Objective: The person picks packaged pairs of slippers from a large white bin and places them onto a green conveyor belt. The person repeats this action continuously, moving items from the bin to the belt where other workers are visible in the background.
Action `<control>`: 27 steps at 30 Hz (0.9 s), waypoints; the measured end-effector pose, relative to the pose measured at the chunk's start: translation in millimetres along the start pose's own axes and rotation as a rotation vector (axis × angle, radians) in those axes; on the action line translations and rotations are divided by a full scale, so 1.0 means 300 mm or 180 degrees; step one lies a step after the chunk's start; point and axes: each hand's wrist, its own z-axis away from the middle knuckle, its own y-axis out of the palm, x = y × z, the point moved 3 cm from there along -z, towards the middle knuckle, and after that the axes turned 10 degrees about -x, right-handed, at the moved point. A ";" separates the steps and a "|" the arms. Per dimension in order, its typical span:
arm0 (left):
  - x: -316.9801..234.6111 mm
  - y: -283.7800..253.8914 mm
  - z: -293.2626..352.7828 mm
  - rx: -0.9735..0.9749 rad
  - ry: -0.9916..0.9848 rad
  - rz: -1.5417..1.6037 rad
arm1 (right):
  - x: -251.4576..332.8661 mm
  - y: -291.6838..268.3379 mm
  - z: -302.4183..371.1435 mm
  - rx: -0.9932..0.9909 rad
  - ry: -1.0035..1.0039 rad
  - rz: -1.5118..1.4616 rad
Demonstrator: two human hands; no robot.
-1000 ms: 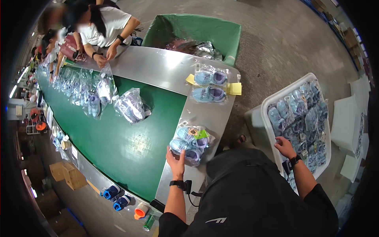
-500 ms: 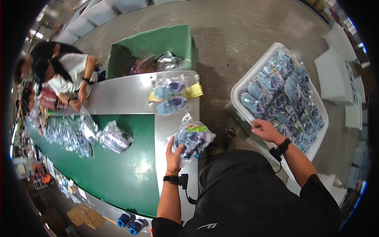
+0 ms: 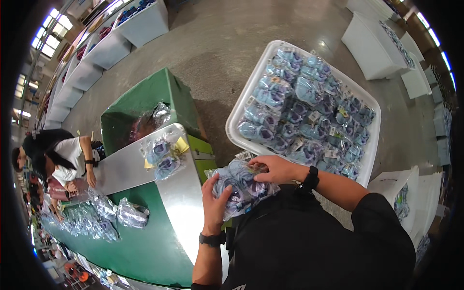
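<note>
Light blue and purple shoes in clear plastic, the bagged shoes (image 3: pixel 237 186), are held in front of my body, just off the table's right edge. My left hand (image 3: pixel 213 200) grips them from the left, thumb and fingers spread over the plastic. On the upper right side, my right hand (image 3: pixel 273 169) has its fingers closed on the same bagged shoes. Just beyond my right hand stands a large white bin (image 3: pixel 231 128), filled with rows of similar bagged shoes (image 3: pixel 309 89).
A metal-edged table (image 3: pixel 181 203) with a green belt (image 3: pixel 145 251) lies to my left. Bagged shoes (image 3: pixel 133 214) rest on it, and another pair (image 3: pixel 163 157) lies at its corner. Beyond stands a green bin (image 3: pixel 186 99). A co-worker (image 3: pixel 72 154) stands far left; white bins (image 3: pixel 372 48) stand right.
My right hand has come left from the white bin's edge onto the bagged shoes. The bagged shoes have shifted off the table edge toward my body, and my view has turned right.
</note>
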 end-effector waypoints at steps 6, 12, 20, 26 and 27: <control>-0.106 0.198 0.052 -0.0120 -0.0069 0.0165 | -0.137 -0.154 0.098 -0.0013 0.0254 -0.0508; -0.236 0.337 0.111 -0.0276 0.0572 -0.0490 | -0.194 -0.280 0.188 -0.0112 0.0352 -0.1143; -0.212 0.441 0.108 -0.0125 -0.0220 0.0802 | -0.248 -0.428 0.228 -0.0310 0.0771 -0.2065; -0.199 0.506 0.105 0.0059 -0.0724 0.0615 | -0.343 -0.346 0.198 -0.0367 0.0665 -0.2186; -0.201 0.516 0.099 0.0170 -0.0499 0.0202 | -0.368 -0.328 0.199 -0.0353 0.0783 -0.2348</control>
